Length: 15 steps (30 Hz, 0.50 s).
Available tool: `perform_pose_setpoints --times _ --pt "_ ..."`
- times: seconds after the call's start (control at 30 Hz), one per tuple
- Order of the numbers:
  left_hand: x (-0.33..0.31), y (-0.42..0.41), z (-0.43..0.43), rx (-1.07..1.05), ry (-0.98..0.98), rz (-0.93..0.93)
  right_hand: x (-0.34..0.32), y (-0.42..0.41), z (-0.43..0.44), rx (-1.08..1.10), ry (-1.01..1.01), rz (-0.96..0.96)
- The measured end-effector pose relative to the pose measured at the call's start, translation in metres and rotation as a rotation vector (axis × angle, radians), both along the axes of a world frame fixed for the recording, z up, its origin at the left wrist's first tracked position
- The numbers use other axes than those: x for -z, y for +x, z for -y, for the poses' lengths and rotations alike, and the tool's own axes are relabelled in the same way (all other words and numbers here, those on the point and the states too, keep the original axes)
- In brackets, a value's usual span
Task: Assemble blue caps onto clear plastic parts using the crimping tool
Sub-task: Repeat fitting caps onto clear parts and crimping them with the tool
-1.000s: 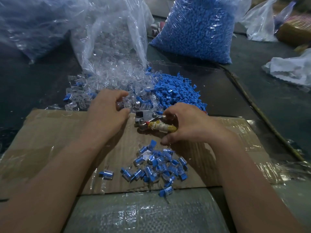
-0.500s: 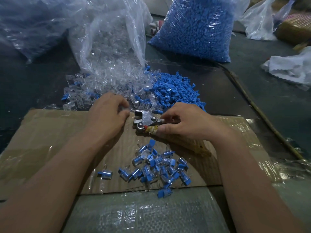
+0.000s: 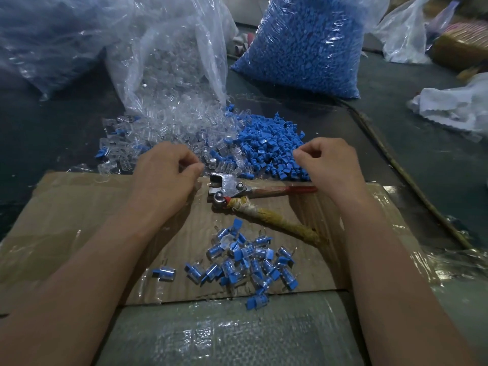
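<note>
While each grip is sitting curled, contents impossible to tell, left hand [image 3: 169,175] and right hand [image 3: 331,165] are facing light, slippery blue caps [image 3: 269,146] needing fingertip pinches.

Bare L hand [image 3: 169,178], bare R hand [image 3: 333,165].

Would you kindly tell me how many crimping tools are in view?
1: the crimping tool lies on the cardboard, just below the loose blue caps; others may be hidden.
</note>
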State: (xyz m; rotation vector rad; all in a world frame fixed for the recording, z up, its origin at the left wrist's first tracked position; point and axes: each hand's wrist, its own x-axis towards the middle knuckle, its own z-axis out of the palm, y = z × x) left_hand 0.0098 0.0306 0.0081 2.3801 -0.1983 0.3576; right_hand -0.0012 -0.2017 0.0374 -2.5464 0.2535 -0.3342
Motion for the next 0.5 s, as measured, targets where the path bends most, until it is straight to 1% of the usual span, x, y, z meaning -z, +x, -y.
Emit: perform_pose_setpoints --times 0.07,0.23,0.33,0.5 --pt "-0.002 -0.001 0.001 0.010 -0.072 -0.031 0.002 0.001 0.001 0.008 -0.023 -0.019" --pt "-0.007 -0.007 0.004 0.055 -0.250 -0.111 0.007 0.003 -0.005 -0.056 -0.082 -0.124" --pt "-0.012 -0.010 0.004 0.082 -0.401 -0.178 0.011 0.004 -0.014 -0.081 -0.183 -0.190" --pt "-0.016 -0.012 0.006 0.099 -0.549 -0.299 0.015 0.006 -0.019 -0.108 -0.215 -0.168"
